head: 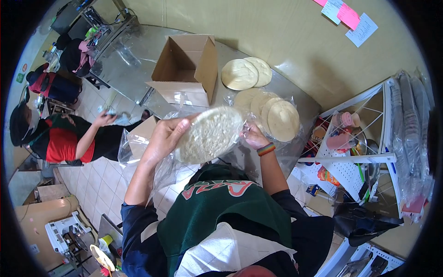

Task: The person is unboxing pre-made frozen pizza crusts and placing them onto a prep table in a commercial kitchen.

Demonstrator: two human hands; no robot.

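A round flat pizza base is held up between my hands, partly in a clear plastic bag. My left hand grips its left side, thumb up. My right hand, with a rainbow wristband, pinches the base's right edge and some plastic. On the metal table beyond, several pizza bases lie overlapping on clear plastic, and a second group of bases rests nearer the wall. An open cardboard box stands to their left; its inside looks bare where it shows.
A person stands at the left, apart from my hands; more people are farther back. A white rack with goods is at the right, beside hanging plastic-wrapped stacks. Another cardboard box sits behind my left hand.
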